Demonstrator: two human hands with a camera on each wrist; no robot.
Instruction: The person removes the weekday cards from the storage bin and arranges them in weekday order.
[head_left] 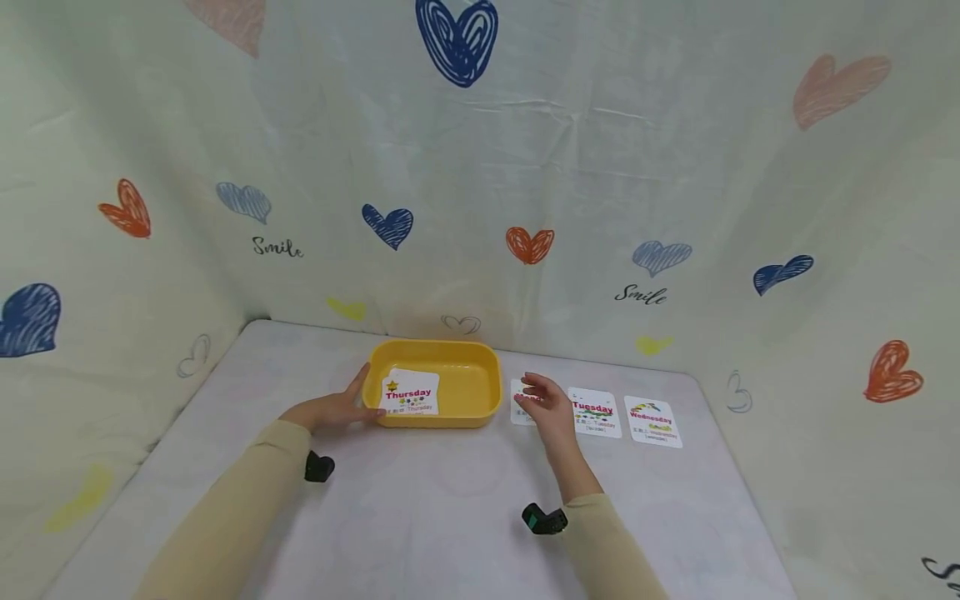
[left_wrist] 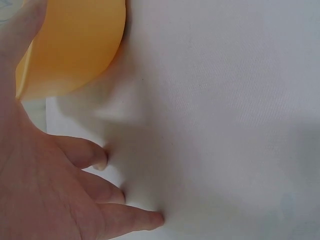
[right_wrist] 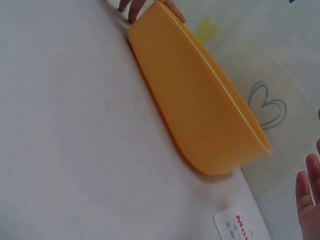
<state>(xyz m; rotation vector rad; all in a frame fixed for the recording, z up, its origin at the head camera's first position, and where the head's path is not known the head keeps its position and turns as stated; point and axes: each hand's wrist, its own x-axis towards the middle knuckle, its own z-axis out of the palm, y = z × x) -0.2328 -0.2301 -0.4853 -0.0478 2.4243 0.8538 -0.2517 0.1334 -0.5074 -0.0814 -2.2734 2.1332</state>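
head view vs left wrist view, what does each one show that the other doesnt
Only the head view shows the Thursday card in the tray, the Tuesday card, the Wednesday card, a partly covered card and the right hand.

Only the left wrist view clearly shows three fingers of the left hand spread beside the tray, pointing towards the tabletop.

Both show the yellow tray, the left hand at its end and the white table.

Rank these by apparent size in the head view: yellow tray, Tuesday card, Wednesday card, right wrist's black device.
1. Yellow tray
2. Tuesday card and Wednesday card: too alike to rank
3. Right wrist's black device
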